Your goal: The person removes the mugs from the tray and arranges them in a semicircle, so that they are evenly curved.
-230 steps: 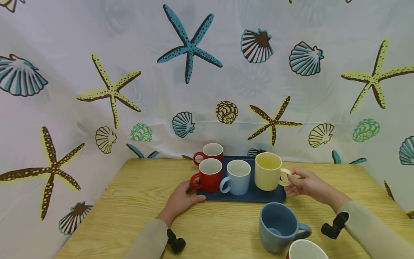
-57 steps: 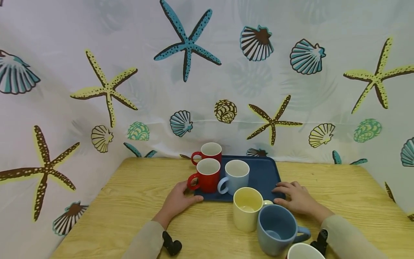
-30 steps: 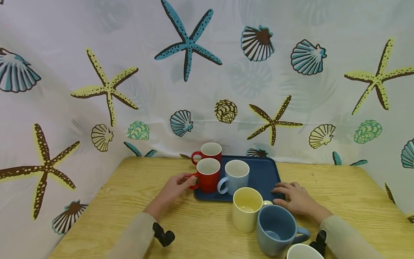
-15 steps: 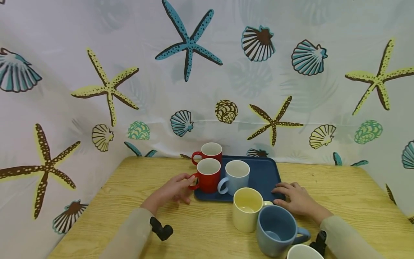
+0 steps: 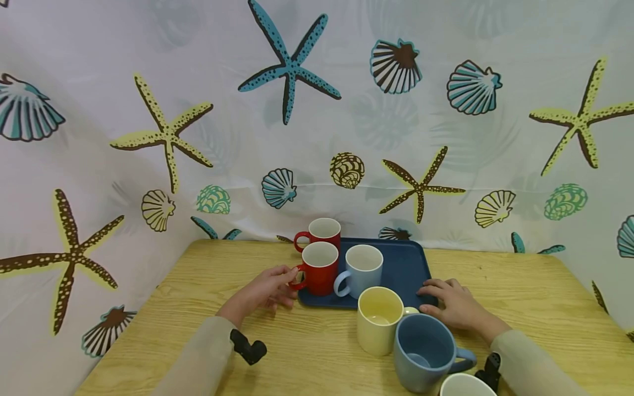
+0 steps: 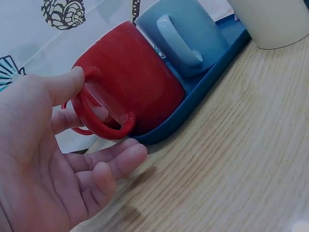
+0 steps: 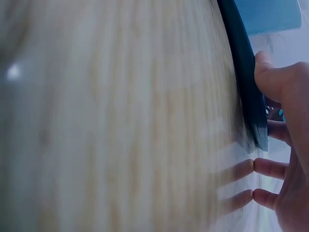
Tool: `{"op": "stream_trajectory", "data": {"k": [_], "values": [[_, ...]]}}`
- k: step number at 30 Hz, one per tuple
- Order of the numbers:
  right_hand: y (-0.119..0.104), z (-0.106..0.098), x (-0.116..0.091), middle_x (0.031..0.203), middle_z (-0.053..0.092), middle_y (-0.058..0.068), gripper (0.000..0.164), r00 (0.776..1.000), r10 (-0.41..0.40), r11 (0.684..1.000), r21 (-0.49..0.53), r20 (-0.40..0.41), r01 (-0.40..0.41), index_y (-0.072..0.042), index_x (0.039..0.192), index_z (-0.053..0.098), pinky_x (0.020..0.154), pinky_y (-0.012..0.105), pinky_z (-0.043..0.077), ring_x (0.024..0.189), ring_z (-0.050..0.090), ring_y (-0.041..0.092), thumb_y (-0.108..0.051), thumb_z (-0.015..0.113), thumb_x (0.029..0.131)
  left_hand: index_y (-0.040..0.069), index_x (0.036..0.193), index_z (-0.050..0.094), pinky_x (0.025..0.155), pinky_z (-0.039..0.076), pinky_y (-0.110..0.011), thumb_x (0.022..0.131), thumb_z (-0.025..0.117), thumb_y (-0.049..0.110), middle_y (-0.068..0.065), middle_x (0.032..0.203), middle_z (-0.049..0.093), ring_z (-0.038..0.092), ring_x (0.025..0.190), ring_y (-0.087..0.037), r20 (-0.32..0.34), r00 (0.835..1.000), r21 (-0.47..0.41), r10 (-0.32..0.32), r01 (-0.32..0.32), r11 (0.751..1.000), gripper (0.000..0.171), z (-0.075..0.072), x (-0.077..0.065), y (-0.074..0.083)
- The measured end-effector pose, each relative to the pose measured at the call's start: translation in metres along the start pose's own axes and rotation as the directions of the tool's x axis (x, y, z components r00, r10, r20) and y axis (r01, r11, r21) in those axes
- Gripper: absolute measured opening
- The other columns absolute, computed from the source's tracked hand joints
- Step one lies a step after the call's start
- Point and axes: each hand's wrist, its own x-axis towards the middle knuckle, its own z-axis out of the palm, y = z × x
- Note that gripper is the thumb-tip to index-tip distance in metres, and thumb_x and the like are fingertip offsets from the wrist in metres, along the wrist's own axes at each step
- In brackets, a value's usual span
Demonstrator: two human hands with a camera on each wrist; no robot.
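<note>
My left hand (image 5: 262, 291) pinches the handle of the front red mug (image 5: 324, 278) between thumb and index finger; its other fingers spread below the handle. That mug stands at the front left of a dark blue tray (image 5: 403, 264). Beside it on the tray is a light blue mug (image 5: 364, 272), and behind it another red mug (image 5: 327, 228). My right hand (image 5: 455, 305) rests at the tray's front right corner, thumb and index fingertip against the rim. In the right wrist view two lower fingertips of the right hand (image 7: 289, 159) touch the wooden surface.
In front of the tray a pale yellow mug (image 5: 373, 335) stands on the wooden table (image 5: 188, 308). A larger grey-blue mug (image 5: 421, 374) is close beside it, and a white-lined mug (image 5: 468, 388) is cut off at the bottom edge. A patterned curtain (image 5: 317, 132) hangs behind.
The yellow mug moved from the tray to the table in front; my right hand let go of its handle and settled at the tray's corner. My left hand moved from the tray's edge to the red mug's handle.
</note>
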Motion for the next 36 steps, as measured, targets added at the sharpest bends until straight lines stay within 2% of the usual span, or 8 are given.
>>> {"op": "stream_trajectory", "data": {"k": [13, 22, 28, 36], "values": [[-0.001, -0.001, 0.003, 0.132, 0.048, 0.012, 0.043, 1.000, -0.004, 1.000, 0.017, 0.018, 0.004, -0.020, 0.118, 0.061, 0.087, 0.061, 0.033, 0.112, 0.041, 0.037, -0.051, 0.055, 0.088, 0.006, 0.104, 0.052, 0.051, 0.043, -0.025, 0.085, 0.055, 0.056, -0.016, 0.096, 0.064, 0.065, 0.076, -0.026, -0.030, 0.999, -0.027, 0.011, -0.012, 1.000, 0.053, 0.000, 0.004, -0.001], [-0.002, 0.000, 0.002, 0.133, 0.048, 0.011, 0.043, 1.000, 0.005, 1.000, 0.015, 0.018, -0.005, -0.020, 0.119, 0.061, 0.088, 0.062, 0.032, 0.114, 0.041, 0.037, -0.050, 0.055, 0.088, 0.004, 0.107, 0.053, 0.054, 0.044, -0.026, 0.086, 0.054, 0.056, -0.015, 0.097, 0.066, 0.064, 0.075, -0.024, -0.043, 0.999, -0.033, 0.008, -0.009, 0.999, 0.056, -0.001, 0.002, 0.001], [-0.002, -0.001, 0.002, 0.133, 0.048, 0.012, 0.044, 1.000, 0.004, 1.000, 0.014, 0.014, -0.005, -0.020, 0.119, 0.061, 0.088, 0.061, 0.032, 0.114, 0.040, 0.037, -0.050, 0.055, 0.088, 0.003, 0.107, 0.051, 0.059, 0.048, -0.029, 0.088, 0.051, 0.055, -0.014, 0.093, 0.066, 0.064, 0.073, -0.023, -0.045, 0.998, -0.030, 0.046, -0.048, 0.998, 0.055, 0.003, 0.004, 0.001], [-0.002, 0.000, 0.000, 0.134, 0.047, 0.012, 0.044, 0.999, 0.033, 0.999, 0.030, 0.029, -0.034, -0.020, 0.120, 0.060, 0.090, 0.062, 0.031, 0.114, 0.039, 0.037, -0.050, 0.056, 0.088, 0.000, 0.104, 0.052, 0.062, 0.050, -0.031, 0.090, 0.051, 0.050, -0.017, 0.095, 0.066, 0.064, 0.073, -0.024, -0.053, 0.997, -0.061, 0.052, -0.055, 0.997, 0.051, 0.011, 0.004, 0.002]]}}
